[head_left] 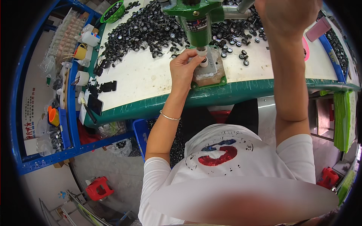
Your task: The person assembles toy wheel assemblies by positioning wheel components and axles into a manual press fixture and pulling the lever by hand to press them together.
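My left hand [184, 66] is closed in a pinch just under the ram of a green hand press [198, 32]. Between thumb and fingers sits a small black-and-white wheel [204, 62], partly covered by the fingertips. Below it lies the grey plate of the press base [211, 77], bolted near the table's front edge. Raised to the right of the press, my right hand [288, 17] looks closed; the top edge cuts it off, so what it grips is hidden. A metal bar [237, 13] juts from the press head toward it.
Heaps of small black wheels [147, 30] on thin axles cover the far side of the white tabletop [132, 71]. A green basket [113, 12] stands far left, a blue bin [335, 51] far right. A phone [95, 104] lies by the left edge, beside a blue rack [77, 124].
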{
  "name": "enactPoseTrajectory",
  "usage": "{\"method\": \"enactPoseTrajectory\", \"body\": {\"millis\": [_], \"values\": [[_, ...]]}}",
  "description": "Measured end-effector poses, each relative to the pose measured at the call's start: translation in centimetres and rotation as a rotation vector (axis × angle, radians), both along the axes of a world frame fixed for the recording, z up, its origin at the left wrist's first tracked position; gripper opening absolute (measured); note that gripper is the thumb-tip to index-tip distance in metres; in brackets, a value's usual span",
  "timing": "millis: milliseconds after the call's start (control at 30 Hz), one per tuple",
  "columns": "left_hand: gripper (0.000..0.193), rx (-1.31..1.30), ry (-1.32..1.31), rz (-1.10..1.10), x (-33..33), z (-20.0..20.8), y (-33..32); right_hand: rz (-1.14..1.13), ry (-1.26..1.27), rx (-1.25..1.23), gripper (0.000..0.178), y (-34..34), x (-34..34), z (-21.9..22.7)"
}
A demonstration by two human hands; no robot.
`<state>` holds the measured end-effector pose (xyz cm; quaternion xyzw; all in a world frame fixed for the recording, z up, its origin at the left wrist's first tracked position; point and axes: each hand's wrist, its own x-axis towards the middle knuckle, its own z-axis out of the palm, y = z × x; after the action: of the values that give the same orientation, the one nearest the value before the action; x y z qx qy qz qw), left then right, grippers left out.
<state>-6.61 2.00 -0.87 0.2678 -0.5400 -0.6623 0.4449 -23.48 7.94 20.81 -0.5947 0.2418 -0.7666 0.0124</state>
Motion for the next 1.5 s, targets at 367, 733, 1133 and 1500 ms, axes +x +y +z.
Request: {"method": "enactPoseTrajectory", "body": {"millis": [367, 733, 1133, 1500], "values": [[0.018, 0.084, 0.023, 0.059, 0.2, -0.4, 0.7, 1.198, -0.652, -0.398, 0.027, -2.2, 2.5, -1.5], [0.01, 0.025, 0.013, 0.199, 3.1, -1.8, -1.7, 0.713, -0.534, 0.803, 0.025, -8.4, -4.7, 1.6], [0.026, -0.722, -1.122, 0.455, 7.9, -1.6, -5.2, -0.335, 0.524, 0.922, 0.019, 1.2, -6.3, -19.7], [0.017, -0.639, -0.864, 0.33, 5.7, -3.2, -7.2, -0.481, 0.886, 0.909, 0.013, 1.7, -5.2, -24.2]]}}
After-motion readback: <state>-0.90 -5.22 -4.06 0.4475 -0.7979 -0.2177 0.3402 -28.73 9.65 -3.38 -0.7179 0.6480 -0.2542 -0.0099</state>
